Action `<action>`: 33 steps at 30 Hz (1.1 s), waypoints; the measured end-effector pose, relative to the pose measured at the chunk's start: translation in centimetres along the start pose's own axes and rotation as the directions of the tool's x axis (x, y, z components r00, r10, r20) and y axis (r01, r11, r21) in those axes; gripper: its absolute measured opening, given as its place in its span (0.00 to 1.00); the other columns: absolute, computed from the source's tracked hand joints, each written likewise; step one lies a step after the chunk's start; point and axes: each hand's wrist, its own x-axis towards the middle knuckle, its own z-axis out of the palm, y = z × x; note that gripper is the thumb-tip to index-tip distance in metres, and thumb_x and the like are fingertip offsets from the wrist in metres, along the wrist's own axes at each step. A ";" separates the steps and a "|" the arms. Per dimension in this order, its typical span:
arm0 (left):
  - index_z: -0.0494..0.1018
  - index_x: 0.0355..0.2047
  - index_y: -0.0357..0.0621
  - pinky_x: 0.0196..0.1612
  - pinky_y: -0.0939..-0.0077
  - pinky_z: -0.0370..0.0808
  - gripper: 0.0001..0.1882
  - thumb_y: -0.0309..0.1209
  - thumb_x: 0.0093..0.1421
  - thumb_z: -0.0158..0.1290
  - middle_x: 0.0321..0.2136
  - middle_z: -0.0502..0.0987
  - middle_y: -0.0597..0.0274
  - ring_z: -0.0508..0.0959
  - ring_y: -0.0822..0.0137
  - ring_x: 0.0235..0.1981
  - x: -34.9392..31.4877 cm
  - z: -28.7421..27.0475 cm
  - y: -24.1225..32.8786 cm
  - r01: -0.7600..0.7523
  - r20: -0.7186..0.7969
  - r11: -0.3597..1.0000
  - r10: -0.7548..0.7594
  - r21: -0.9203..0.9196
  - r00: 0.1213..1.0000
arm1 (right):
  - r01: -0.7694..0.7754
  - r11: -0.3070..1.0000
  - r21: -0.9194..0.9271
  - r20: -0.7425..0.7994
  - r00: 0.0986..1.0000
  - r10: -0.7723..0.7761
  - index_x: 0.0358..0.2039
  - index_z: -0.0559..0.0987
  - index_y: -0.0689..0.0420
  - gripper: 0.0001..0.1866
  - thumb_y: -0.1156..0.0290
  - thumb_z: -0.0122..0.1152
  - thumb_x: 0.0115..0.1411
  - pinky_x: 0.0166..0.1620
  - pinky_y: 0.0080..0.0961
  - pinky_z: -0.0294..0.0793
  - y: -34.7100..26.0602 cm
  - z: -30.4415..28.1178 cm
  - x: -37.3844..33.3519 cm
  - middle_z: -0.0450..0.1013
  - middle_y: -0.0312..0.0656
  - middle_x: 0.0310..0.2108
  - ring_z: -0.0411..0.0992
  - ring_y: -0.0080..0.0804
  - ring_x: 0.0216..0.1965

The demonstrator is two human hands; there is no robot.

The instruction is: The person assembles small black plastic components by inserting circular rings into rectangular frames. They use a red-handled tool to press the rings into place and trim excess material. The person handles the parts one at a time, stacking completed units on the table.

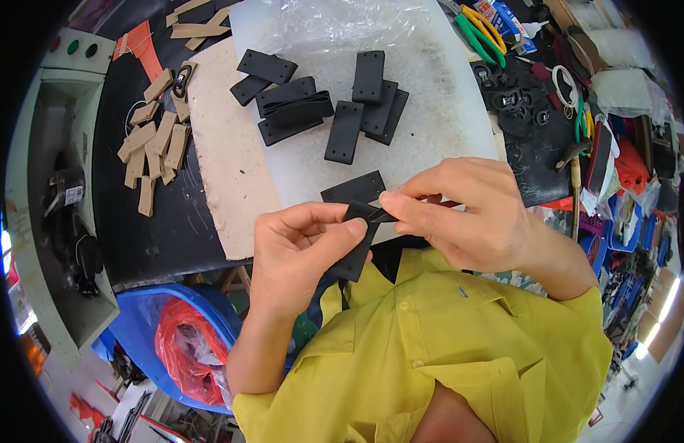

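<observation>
Close to my chest, my left hand pinches a flat black rectangular piece, leather-like, with the thumb on top and the fingers behind. My right hand is closed on a slim dark tool, whose pointed end meets the upper corner of that piece. A bit of dark red shows between the right fingers; the tool's exact kind is hidden. Another black piece with small holes lies on the white board just beyond my hands.
Several black pieces lie in loose stacks farther up the board, below clear plastic film. Tan strips are heaped at left. Green-handled pliers, black fittings and a hammer lie at right. A blue bin stands lower left.
</observation>
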 end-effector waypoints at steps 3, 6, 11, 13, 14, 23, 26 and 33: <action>0.74 0.31 0.28 0.25 0.80 0.77 0.06 0.19 0.51 0.56 0.22 0.77 0.55 0.77 0.71 0.20 0.0 0.2 0.4 -0.001 0.020 1.000 0.001 0.008 1.000 | -0.004 1.000 0.010 0.047 0.999 0.003 0.30 0.79 0.58 0.13 0.74 0.65 0.40 0.19 0.23 0.67 0.2 -0.5 0.1 0.71 0.35 0.23 0.69 0.29 0.19; 0.75 0.30 0.29 0.25 0.83 0.75 0.06 0.19 0.51 0.56 0.21 0.77 0.58 0.76 0.73 0.19 -0.3 0.5 0.4 -0.147 0.009 0.961 0.149 0.236 0.989 | -0.157 0.986 0.050 0.280 0.950 0.137 0.29 0.79 0.58 0.09 0.74 0.64 0.43 0.19 0.25 0.65 0.1 -1.6 0.6 0.71 0.36 0.23 0.68 0.31 0.18; 0.76 0.29 0.30 0.25 0.86 0.72 0.05 0.19 0.50 0.57 0.21 0.77 0.61 0.76 0.77 0.21 -0.7 1.6 0.2 -0.484 0.108 0.501 0.607 0.717 0.787 | -0.732 0.592 0.338 0.549 0.664 0.507 0.31 0.79 0.60 0.08 0.73 0.63 0.48 0.18 0.25 0.65 1.2 -1.4 1.2 0.68 0.37 0.21 0.67 0.33 0.17; 0.75 0.30 0.30 0.27 0.84 0.73 0.05 0.19 0.51 0.57 0.23 0.78 0.59 0.76 0.76 0.24 -0.2 1.3 -0.3 -0.402 -0.074 0.760 0.505 0.510 0.860 | -0.673 0.640 0.370 0.414 0.737 0.535 0.31 0.79 0.60 0.09 0.74 0.65 0.47 0.19 0.24 0.65 0.9 -1.1 1.2 0.68 0.37 0.21 0.67 0.33 0.17; 0.75 0.30 0.30 0.28 0.84 0.73 0.06 0.19 0.51 0.57 0.24 0.78 0.59 0.77 0.76 0.24 0.3 0.9 -0.2 -0.340 -0.142 0.876 0.405 0.341 0.903 | -0.507 0.795 0.334 0.211 0.862 0.461 0.32 0.79 0.61 0.10 0.74 0.66 0.46 0.19 0.24 0.66 0.5 -0.6 0.8 0.68 0.38 0.21 0.67 0.33 0.17; 0.73 0.34 0.28 0.33 0.85 0.74 0.08 0.18 0.53 0.56 0.29 0.78 0.56 0.77 0.75 0.30 0.3 0.6 -0.2 -0.388 -0.042 0.919 0.391 0.066 0.920 | -0.042 0.991 0.125 0.018 0.999 0.040 0.30 0.78 0.59 0.13 0.75 0.67 0.39 0.17 0.23 0.66 -1.4 1.3 -0.3 0.68 0.36 0.21 0.68 0.29 0.18; 0.76 0.31 0.30 0.27 0.84 0.75 0.07 0.18 0.50 0.58 0.23 0.79 0.57 0.77 0.76 0.23 0.1 2.0 0.1 -0.471 -0.104 0.782 0.553 0.408 0.827 | -0.048 0.996 0.080 0.072 0.996 0.042 0.29 0.78 0.60 0.12 0.74 0.65 0.41 0.17 0.24 0.66 -1.4 0.6 0.0 0.68 0.37 0.21 0.68 0.30 0.17; 0.74 0.29 0.34 0.29 0.81 0.75 0.05 0.18 0.51 0.57 0.25 0.79 0.55 0.79 0.70 0.25 0.5 2.5 -2.2 -0.588 -0.095 0.587 0.748 0.556 0.657 | -0.476 0.851 0.223 0.352 0.853 0.385 0.31 0.78 0.61 0.09 0.72 0.65 0.48 0.20 0.20 0.66 -0.7 0.1 0.5 0.68 0.35 0.18 0.67 0.23 0.17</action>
